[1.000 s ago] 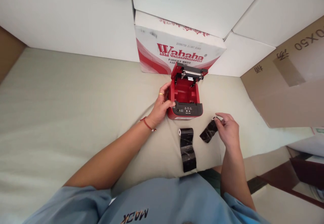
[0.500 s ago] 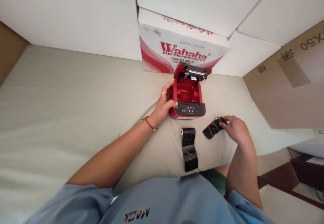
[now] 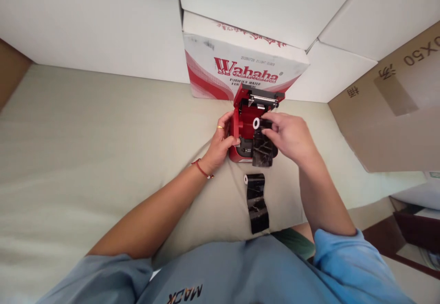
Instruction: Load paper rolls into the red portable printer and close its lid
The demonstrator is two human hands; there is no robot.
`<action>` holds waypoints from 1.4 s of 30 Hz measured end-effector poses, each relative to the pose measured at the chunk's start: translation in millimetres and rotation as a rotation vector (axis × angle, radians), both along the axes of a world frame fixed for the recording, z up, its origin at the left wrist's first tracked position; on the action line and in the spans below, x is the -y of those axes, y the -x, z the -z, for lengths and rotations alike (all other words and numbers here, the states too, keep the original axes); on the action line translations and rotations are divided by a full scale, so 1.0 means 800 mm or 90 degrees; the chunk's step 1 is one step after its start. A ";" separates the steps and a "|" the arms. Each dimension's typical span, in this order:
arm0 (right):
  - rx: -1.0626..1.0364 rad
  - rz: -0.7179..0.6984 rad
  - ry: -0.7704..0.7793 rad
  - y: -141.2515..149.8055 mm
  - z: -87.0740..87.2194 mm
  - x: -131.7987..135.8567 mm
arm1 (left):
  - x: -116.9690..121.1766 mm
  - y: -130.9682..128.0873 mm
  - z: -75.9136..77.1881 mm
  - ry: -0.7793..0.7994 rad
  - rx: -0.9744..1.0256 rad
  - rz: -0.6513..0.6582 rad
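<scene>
A small red and black label printer (image 3: 235, 125) stands on the cloth with its lid (image 3: 242, 94) raised, showing the red bay inside. My left hand (image 3: 220, 143) grips the printer's left side, thumb on the front corner and fingers along the outer wall. Pinched in my right hand (image 3: 290, 134) is a roll of black labels (image 3: 263, 150) with a white core. It hovers over the printer's open bay, its loose strip hanging across the front panel and hiding part of it. A second black label roll (image 3: 257, 203) lies on the cloth in front, its strip unrolled towards me.
Behind the printer stands a white and red Wahaha water carton (image 3: 245, 61) among large white boxes (image 3: 92, 24). A brown cardboard box (image 3: 392, 121) is at the right. Pale green cloth (image 3: 120, 125) covers the surface.
My right hand has carried its label roll from the cloth at the right, up and left to above the printer. My left hand keeps its hold on the printer.
</scene>
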State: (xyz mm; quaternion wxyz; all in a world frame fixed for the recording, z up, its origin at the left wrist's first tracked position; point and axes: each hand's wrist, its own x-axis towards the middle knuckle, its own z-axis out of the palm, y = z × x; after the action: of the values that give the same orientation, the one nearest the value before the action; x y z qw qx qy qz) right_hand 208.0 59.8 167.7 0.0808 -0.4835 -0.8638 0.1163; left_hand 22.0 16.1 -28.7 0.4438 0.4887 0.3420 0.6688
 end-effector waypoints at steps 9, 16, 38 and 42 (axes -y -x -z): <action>0.239 0.013 -0.025 0.065 0.028 -0.017 | -0.002 -0.001 0.003 0.000 -0.022 -0.012; 0.171 -0.001 0.010 0.063 0.035 -0.030 | 0.000 -0.001 -0.003 0.015 0.007 0.000; -0.243 -0.131 -0.002 -0.066 0.057 0.094 | 0.068 -0.030 -0.059 -0.324 -0.569 -0.277; -0.364 0.029 -0.002 -0.060 0.061 0.057 | 0.067 -0.032 -0.051 -0.274 -0.616 -0.254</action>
State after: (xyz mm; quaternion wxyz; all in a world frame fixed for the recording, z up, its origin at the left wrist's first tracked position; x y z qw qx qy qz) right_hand 255.8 14.4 119.0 0.3241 -0.4505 -0.7951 0.2446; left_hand 47.9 -37.1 12.3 -0.0079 0.7449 0.4481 0.4942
